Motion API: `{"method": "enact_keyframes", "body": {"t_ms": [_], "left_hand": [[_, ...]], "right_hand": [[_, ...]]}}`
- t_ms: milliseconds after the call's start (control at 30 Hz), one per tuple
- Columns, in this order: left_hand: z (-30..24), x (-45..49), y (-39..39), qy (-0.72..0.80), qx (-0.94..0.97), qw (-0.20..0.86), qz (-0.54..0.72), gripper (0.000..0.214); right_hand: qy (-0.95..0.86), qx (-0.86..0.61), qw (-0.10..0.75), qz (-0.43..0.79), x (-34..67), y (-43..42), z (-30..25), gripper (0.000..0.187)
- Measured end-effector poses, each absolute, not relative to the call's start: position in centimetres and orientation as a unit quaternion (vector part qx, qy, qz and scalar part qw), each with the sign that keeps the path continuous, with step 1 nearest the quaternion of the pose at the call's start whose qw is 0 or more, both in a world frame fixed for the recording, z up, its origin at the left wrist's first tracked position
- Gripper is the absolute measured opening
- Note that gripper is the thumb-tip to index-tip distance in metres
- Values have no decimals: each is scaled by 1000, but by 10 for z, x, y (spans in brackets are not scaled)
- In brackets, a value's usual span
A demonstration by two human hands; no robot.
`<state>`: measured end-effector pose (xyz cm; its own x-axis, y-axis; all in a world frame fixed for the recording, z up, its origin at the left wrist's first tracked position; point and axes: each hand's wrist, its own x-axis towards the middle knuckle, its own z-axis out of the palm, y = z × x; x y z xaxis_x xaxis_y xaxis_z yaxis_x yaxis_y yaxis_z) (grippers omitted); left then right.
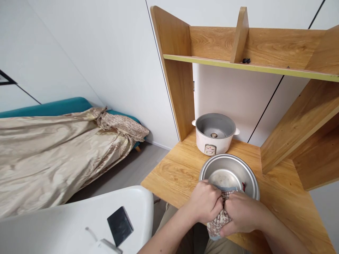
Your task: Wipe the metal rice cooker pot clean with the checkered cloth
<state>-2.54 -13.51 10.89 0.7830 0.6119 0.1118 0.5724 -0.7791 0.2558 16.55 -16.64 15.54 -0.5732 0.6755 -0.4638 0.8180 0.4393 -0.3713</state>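
My left hand and my right hand are side by side at the near rim of a silver metal inner pot. Both are closed on a brown-and-white patterned cloth with a grey-blue edge. The cloth is bunched between the fists; one end hangs below them toward my lap, and another part reaches over the pot. Something small and red shows by the cloth inside the pot. Just behind stands a white rice cooker body, lidless, its grey inside and round centre plate visible.
A wooden desk with a raised shelf stands against the wall. A small black object lies on the shelf. To the left, a white table carries a dark phone. A draped bed is beyond.
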Motion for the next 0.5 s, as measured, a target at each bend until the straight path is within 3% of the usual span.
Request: {"method": "enact_keyframes", "body": {"t_ms": [500], "left_hand": [[109, -27, -135, 312, 940, 103, 92, 25]], "right_hand": [[836, 425, 138, -319, 168, -161, 153, 56]]}}
